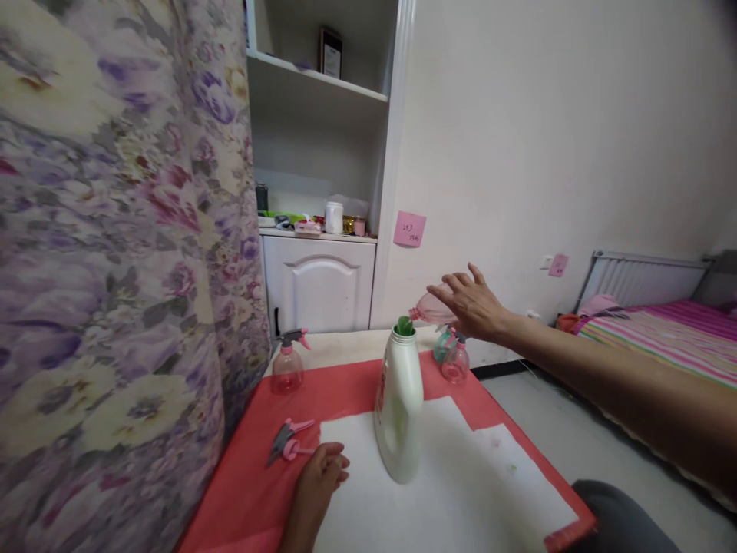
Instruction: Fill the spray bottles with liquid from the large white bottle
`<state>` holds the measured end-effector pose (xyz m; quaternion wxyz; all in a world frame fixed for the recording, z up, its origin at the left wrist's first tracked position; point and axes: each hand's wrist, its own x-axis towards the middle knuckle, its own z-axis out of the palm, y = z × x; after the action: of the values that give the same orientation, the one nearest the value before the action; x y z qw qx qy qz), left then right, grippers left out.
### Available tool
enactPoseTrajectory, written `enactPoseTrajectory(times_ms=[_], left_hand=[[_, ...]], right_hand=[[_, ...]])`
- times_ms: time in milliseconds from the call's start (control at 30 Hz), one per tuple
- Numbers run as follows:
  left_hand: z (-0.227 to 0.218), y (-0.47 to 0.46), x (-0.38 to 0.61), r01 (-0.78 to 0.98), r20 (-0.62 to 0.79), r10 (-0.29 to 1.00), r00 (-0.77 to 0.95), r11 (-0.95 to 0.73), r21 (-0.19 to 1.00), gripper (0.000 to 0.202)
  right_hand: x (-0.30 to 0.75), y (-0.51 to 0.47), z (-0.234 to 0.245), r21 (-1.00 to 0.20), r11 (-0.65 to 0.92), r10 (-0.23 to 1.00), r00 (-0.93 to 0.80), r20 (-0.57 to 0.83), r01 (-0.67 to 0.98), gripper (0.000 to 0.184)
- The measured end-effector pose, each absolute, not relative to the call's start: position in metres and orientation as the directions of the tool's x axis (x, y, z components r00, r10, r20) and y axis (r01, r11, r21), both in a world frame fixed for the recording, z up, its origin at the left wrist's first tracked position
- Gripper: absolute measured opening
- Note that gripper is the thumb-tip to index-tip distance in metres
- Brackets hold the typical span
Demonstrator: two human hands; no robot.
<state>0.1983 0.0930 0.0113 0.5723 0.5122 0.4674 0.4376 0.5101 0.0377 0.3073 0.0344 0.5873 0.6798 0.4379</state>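
right hand (pixel 475 307): grip wrapped around tilted pink bottle (pixel 431 309) | left hand (pixel 323 470): loosely open, contact with spray head (pixel 282 441) unclear

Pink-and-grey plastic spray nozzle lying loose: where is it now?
In the head view, the nozzle lies on the red table covering, at left, between the left hand and the clear pink-tinted spray bottle.

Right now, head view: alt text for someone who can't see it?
The right hand tilts a clear pink bottle, its neck at a green funnel-like piece in the mouth of a pale jug. The left hand, loosely curled, is beside a detached spray head on a red-covered table. A spray bottle stands at the table's left.
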Motion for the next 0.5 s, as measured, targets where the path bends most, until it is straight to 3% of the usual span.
enactPoseTrajectory(times_ms=[500], left_hand=[[0.022, 0.088, 0.199, -0.024, -0.095, 0.977, 0.192, 0.102, 0.995, 0.044]], right_hand=[[0.497, 0.041, 0.313, 0.679, -0.035, 0.833, -0.354, 0.425, 0.733, 0.063]])
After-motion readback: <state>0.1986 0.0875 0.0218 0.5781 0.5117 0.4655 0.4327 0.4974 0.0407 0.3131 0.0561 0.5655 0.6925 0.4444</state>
